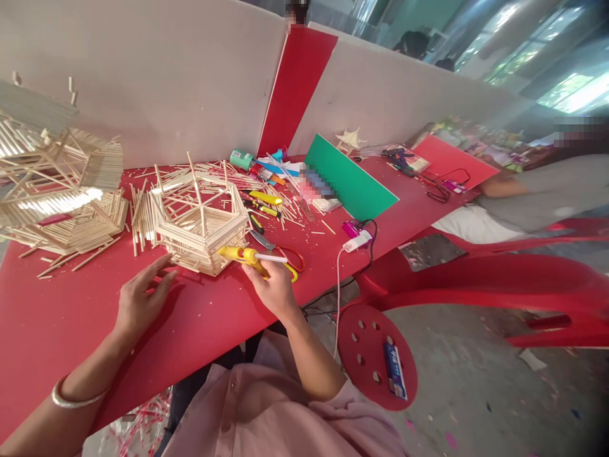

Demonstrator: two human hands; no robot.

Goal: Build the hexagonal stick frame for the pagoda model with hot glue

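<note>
A many-sided frame built of thin wooden sticks [202, 222] stands on the red table [61, 330]. My right hand [273, 289] is wrapped round a yellow hot glue gun [247, 255], with a pale glue stick showing at its back end. The gun's nozzle points left, close to the frame's lower right side. Beside the frame's lower left edge is my left hand [143, 301], its thumb and fingers apart and nothing seen in them. Whether its fingertips touch the frame I cannot tell. Scissors [280, 251] with red handles lie just behind the glue gun.
A larger stick model [61, 184] stands at the left. Loose sticks, a yellow cutter [265, 198] and a green bottle [242, 158] lie behind the frame. A green board [349, 184] leans farther right, near a power plug [356, 240]. A co-worker's arm [504, 187] rests at the right.
</note>
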